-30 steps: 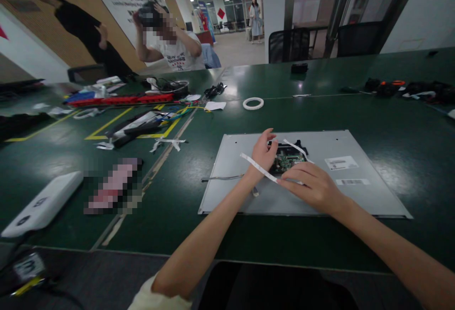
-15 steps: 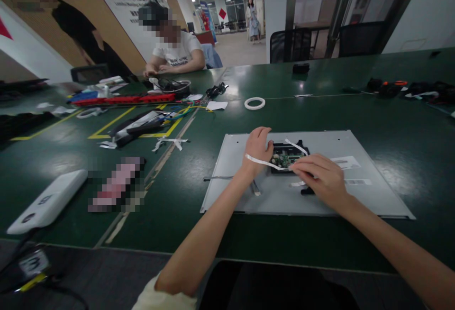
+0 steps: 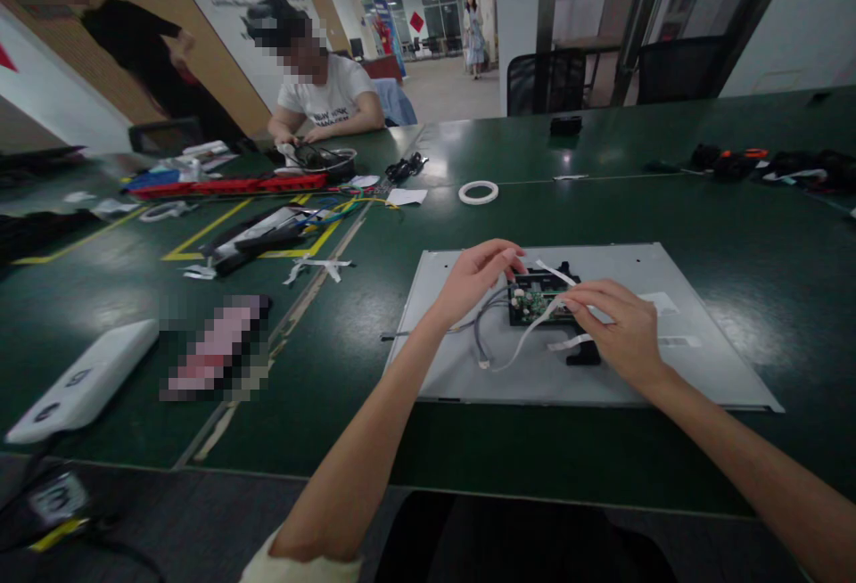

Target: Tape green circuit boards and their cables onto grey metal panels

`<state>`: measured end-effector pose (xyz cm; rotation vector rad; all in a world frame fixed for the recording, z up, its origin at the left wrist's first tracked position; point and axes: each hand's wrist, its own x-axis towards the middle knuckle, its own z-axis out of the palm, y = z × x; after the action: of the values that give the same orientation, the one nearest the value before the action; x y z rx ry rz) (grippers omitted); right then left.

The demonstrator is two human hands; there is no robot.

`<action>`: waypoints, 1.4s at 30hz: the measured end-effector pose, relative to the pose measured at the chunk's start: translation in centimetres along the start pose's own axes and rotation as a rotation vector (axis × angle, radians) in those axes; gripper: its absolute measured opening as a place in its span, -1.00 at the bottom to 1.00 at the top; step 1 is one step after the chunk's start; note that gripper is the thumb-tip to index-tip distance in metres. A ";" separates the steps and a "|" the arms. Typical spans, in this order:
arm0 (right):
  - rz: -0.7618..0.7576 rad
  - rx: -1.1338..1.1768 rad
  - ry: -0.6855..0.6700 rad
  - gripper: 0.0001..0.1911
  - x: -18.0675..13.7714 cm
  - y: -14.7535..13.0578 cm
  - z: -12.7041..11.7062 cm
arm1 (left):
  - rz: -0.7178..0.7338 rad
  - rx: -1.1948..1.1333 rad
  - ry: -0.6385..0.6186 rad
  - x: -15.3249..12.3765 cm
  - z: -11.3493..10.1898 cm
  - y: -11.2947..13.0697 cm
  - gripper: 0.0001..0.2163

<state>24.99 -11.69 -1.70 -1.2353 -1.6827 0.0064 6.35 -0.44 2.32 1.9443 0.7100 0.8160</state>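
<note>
My right hand (image 3: 619,329) pinches one end of a thin white strip of tape (image 3: 528,333) over a green circuit board (image 3: 533,304). The strip curves down to the left, its far end low over the pale grey panel (image 3: 428,298). The board sits in a black frame on that panel. My left hand (image 3: 482,269) is at the frame's upper left corner, fingers stretched out and holding nothing. Two more white strips stick out by the frame, one above (image 3: 555,273) and one below (image 3: 565,344). A grey cable (image 3: 479,333) with a plug lies left of the board.
A roll of white tape (image 3: 478,192) lies beyond the panel. To the left are a white power bank-like device (image 3: 84,378), a blurred pink phone-shaped thing (image 3: 218,347) and tape scraps (image 3: 317,267). A seated person (image 3: 327,97) works across the table among cables.
My left hand has moved slightly up and right, its fingers straightening. The tape strip, stretched near my left wrist before, now hangs from my right hand, which has shifted slightly up and right.
</note>
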 end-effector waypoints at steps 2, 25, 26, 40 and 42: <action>-0.026 -0.008 0.003 -0.83 0.0 0.0 0.0 | 0.004 -0.078 -0.193 -0.6 0.5 1.4 -0.75; 0.403 0.476 -0.133 -0.71 -0.2 0.9 0.8 | -0.125 -0.196 -0.442 -1.1 1.3 1.0 -0.86; 0.421 0.464 -0.134 -0.76 -0.3 0.9 0.8 | -0.126 -0.196 -0.451 -1.1 1.3 1.0 -0.86; 0.512 0.518 -0.113 -0.78 0.1 0.8 0.0 | -0.148 -0.157 -0.361 -1.1 -0.9 0.3 -0.83; 0.484 0.432 -0.092 -0.77 0.1 0.9 0.0 | -0.146 -0.124 -0.341 -1.0 -1.4 0.1 -0.82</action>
<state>25.60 -11.16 -2.11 -1.2833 -1.3247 0.6926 4.63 -0.50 2.67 1.8340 0.5725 0.4141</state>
